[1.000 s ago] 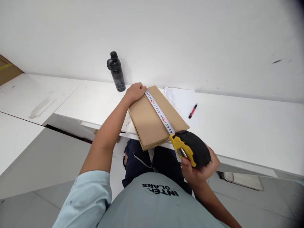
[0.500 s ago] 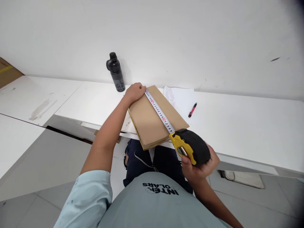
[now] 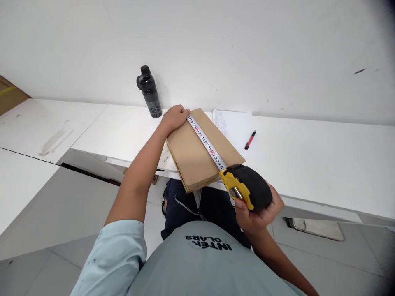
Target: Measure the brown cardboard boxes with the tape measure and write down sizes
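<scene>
A flat brown cardboard box (image 3: 191, 154) lies on the white table (image 3: 308, 156), its near end hanging over the table's front edge. My left hand (image 3: 173, 117) is closed on the box's far corner and pins the end of the tape blade (image 3: 206, 142) there. The white blade runs diagonally across the box top. My right hand (image 3: 257, 211) grips the yellow and black tape measure case (image 3: 247, 188) just off the box's near right corner.
A dark water bottle (image 3: 149, 92) stands at the wall behind the box. White paper sheets (image 3: 236, 125) and a red pen (image 3: 250, 140) lie to the box's right. A brown carton (image 3: 8, 92) shows at the far left. A gap separates two table tops at left.
The view has shifted slightly. The tape case has edged a little closer to the box, so slightly less blade shows. Both hands keep their hold.
</scene>
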The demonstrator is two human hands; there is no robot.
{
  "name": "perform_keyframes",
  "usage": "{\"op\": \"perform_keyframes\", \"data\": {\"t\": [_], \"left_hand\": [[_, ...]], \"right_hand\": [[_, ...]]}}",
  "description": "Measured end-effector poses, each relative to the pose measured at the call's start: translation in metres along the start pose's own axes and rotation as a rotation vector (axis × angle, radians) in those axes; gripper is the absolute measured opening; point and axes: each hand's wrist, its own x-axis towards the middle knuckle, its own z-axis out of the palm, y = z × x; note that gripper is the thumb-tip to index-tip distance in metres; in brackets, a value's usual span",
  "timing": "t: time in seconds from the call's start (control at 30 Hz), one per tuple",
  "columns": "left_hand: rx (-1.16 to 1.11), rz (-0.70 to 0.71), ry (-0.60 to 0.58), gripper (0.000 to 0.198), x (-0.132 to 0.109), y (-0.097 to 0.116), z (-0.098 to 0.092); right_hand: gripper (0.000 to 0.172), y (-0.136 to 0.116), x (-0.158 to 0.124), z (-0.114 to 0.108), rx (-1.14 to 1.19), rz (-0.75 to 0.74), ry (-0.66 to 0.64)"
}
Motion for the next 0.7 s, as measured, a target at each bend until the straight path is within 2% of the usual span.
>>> {"op": "perform_keyframes", "data": {"t": [0.2,0.33,0.43,0.57,0.7], "left_hand": [[0.003,0.010,0.001,0.037,0.000,-0.004,0.001],[-0.048,-0.006,0.008,0.042,-0.003,-0.006,0.001],[-0.115,-0.038,0.017,0.057,-0.007,-0.005,-0.001],[-0.105,-0.040,0.032,0.072,-0.014,-0.008,-0.008],[-0.092,-0.049,0.065,0.072,-0.030,-0.022,-0.018]], "right_hand": [[0.088,-0.008,-0.002,0.003,-0.025,0.084,0.018],[0.082,-0.015,-0.002,0.008,-0.055,0.144,0.067],[0.075,-0.021,0.008,0.009,-0.063,0.218,0.082],[0.078,-0.023,0.041,0.008,0.108,0.427,0.064],[0.075,-0.019,0.072,0.006,0.302,0.697,0.214]]}}
